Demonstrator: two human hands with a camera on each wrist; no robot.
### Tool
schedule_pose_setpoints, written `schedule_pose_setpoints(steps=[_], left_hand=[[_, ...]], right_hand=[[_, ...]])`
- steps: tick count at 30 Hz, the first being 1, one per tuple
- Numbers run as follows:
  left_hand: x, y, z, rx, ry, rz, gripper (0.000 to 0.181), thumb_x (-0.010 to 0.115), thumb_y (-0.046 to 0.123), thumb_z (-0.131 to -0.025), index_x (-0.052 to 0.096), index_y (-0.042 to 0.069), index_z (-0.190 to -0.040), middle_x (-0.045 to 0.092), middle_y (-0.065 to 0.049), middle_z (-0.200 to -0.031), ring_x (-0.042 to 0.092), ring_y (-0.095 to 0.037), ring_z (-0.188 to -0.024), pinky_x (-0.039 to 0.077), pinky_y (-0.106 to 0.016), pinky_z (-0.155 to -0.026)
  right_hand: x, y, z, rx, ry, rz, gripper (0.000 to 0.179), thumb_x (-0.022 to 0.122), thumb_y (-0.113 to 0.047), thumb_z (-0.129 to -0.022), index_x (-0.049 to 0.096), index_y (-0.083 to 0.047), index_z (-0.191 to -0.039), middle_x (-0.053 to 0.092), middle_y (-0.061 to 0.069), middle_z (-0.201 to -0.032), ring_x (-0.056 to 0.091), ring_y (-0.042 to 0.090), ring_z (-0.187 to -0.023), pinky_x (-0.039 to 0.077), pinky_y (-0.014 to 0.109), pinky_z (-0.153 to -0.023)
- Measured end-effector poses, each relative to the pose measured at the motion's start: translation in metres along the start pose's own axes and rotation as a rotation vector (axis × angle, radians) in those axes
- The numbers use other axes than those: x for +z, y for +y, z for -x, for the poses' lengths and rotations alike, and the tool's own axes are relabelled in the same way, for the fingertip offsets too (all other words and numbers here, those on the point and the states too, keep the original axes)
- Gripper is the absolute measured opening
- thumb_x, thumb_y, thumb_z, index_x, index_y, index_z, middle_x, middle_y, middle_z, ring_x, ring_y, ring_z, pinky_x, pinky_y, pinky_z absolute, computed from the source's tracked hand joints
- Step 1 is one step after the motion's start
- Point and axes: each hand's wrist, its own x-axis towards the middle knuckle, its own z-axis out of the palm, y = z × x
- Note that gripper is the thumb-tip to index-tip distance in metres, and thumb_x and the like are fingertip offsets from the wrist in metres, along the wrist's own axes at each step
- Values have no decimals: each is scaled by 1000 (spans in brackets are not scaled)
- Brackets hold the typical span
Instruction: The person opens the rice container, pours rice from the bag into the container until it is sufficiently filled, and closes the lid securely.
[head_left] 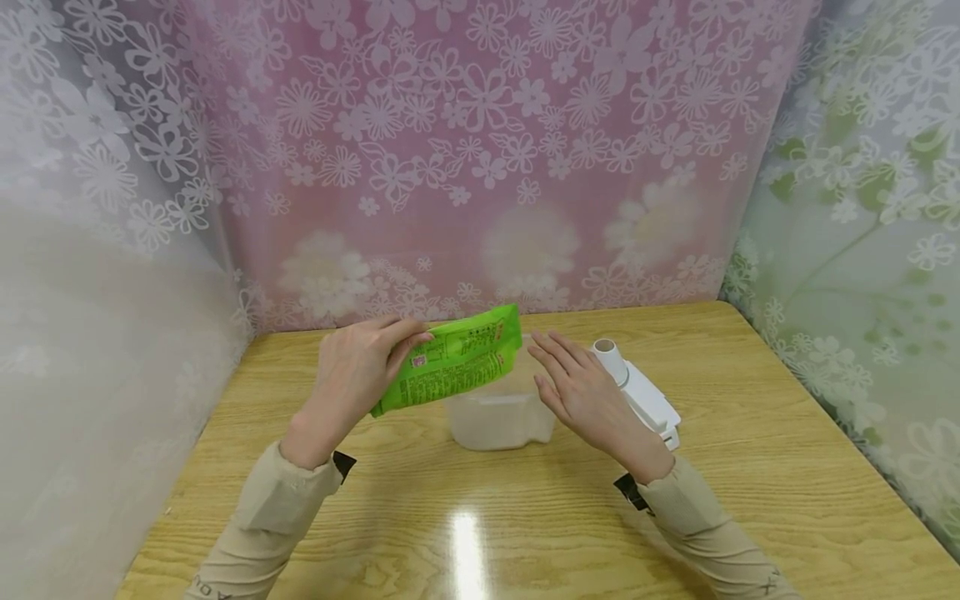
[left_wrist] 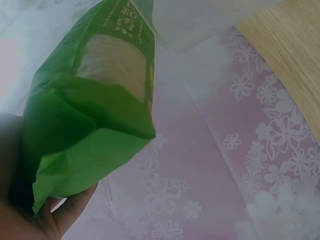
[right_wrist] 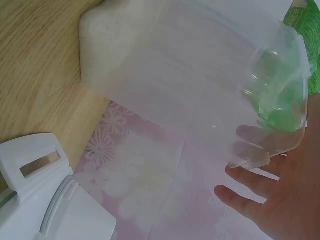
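Your left hand [head_left: 351, 377] pinches bag [head_left: 461, 358], slanted over tub [head_left: 495, 423] toward table's far edge [head_left: 693, 310], seemingly aiming bag's end at tub's mouth; your right hand [head_left: 588, 402], fingers straight, apparently steadies rim [right_wrist: 305, 100].

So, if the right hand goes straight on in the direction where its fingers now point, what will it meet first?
Probably the clear box: the right hand is right beside it, perhaps touching. The green bag looks next in line, though depth is hard to judge.
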Motion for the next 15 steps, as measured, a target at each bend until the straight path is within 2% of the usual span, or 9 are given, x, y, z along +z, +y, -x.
schedule_pose_setpoints(steps=[8,15], left_hand=[[-2,-1,-2,40,12,-8,14,72,31,-93,80,20,-97,68,2,-69,48,-14,-44,26,-25,-39],[-3,-2,-5,98,24,-29,11,72,32,-92,78,23,-93,67,6,-67,48,-14,-44,25,-24,-38]], right_hand=[[1,1,0,-8,3,6,59,26,-39,-112,55,3,-142,51,17,-150,46,38,-139,38,50,-114],[-1,0,0,-4,-4,-1,62,22,-41,-112,55,2,-142,51,17,-150,46,37,-139,36,49,-115]])
